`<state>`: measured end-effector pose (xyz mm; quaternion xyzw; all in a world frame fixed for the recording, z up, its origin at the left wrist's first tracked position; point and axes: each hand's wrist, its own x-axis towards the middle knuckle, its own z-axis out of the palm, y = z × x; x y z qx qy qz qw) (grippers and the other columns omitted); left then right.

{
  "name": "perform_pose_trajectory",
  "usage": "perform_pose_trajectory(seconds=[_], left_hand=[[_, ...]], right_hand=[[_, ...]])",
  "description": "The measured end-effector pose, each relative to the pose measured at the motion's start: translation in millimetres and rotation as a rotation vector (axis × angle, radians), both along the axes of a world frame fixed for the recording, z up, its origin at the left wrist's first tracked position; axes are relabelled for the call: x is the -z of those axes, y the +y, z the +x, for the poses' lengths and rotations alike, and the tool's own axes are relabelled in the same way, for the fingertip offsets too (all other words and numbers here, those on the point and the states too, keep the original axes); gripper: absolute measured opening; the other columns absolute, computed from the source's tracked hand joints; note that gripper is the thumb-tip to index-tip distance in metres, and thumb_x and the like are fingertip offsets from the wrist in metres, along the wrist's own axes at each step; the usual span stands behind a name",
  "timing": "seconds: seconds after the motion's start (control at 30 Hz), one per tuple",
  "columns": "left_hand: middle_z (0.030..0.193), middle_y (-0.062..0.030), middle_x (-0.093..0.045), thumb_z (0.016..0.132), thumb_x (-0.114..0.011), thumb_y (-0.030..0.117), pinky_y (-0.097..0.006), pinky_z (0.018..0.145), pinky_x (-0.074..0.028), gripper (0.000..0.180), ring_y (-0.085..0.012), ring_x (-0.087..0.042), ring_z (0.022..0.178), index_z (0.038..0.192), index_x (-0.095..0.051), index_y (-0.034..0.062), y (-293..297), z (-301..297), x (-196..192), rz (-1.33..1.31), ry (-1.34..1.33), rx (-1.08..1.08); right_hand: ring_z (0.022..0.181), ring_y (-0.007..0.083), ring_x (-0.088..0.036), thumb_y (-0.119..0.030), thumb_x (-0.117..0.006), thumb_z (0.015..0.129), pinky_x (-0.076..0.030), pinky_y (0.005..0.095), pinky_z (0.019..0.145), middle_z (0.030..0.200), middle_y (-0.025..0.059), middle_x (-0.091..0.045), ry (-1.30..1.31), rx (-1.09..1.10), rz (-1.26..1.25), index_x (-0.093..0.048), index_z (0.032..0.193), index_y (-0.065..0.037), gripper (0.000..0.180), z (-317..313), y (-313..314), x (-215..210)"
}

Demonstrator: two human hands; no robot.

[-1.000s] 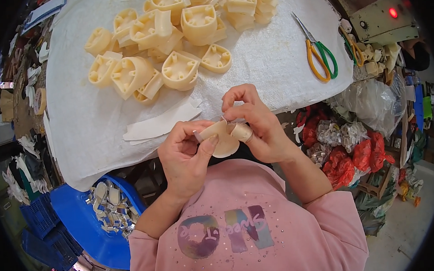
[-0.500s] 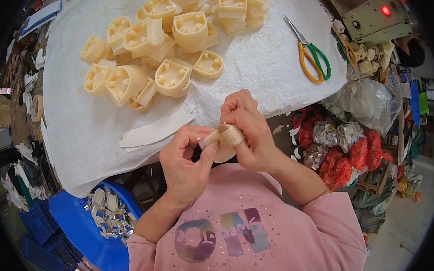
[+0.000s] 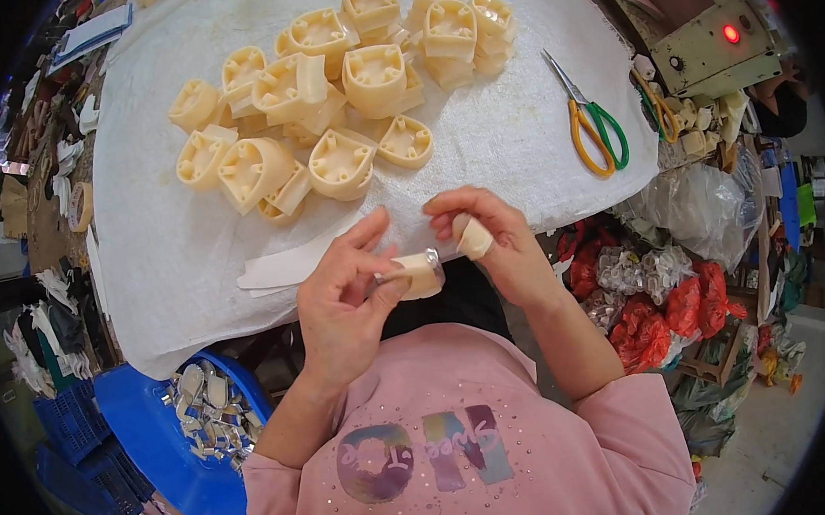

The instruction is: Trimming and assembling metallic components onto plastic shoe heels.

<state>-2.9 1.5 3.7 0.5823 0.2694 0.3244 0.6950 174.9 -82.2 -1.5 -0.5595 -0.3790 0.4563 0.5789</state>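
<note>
Between the thumb and fingers of my left hand (image 3: 338,294) is a small cream plastic piece (image 3: 421,278), with a shiny, clear-looking edge at its right end. It is held just off the near edge of the table. My right hand (image 3: 510,252) is a short way to the right of the piece, apart from it. Its thumb carries a beige tape wrap (image 3: 473,237), its fingers are loosely bent, and nothing shows in them. White curved strips (image 3: 287,267) lie on the cloth beyond my left hand.
Several hollow cream plastic parts (image 3: 374,80) are heaped on the white cloth (image 3: 519,149). Scissors (image 3: 592,122) with orange and green handles lie to the right. A blue basin (image 3: 146,430) holding silvery pieces stands at the lower left. Red plastic bags (image 3: 685,304) sit low at the right.
My hands were together at the cream piece and have parted. The right hand has let go and moved right; the left keeps the piece. The view has shifted slightly.
</note>
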Motion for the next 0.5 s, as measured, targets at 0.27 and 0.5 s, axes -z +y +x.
perform_pose_trajectory(seconds=[0.27, 0.5], left_hand=[[0.13, -0.0269, -0.047, 0.08, -0.07, 0.008, -0.044, 0.1, -0.04, 0.01, -0.0455, -0.043, 0.123, 0.09, -0.069, 0.0061, 3, -5, -10, 0.971, 0.06, -0.008], [0.138, -0.0191, -0.038, 0.092, -0.045, 0.053, -0.036, 0.093, -0.045, 0.082, -0.0285, -0.051, 0.118, 0.145, -0.016, -0.0017, 5, -9, 20, 0.213, -0.016, 0.105]], right_hand=[[0.107, 0.0179, -0.058, -0.009, -0.077, 0.073, -0.046, 0.0331, 0.093, 0.116, 0.0119, -0.06, 0.265, -0.255, -0.044, -0.045, 0.133, -0.003, 0.068, 2, 3, -16], [0.105, 0.0271, -0.059, -0.015, -0.083, 0.066, -0.042, 0.0385, 0.094, 0.117, 0.0172, -0.063, -0.585, -0.142, 0.387, -0.04, 0.137, -0.005, 0.084, 0, 3, -15]])
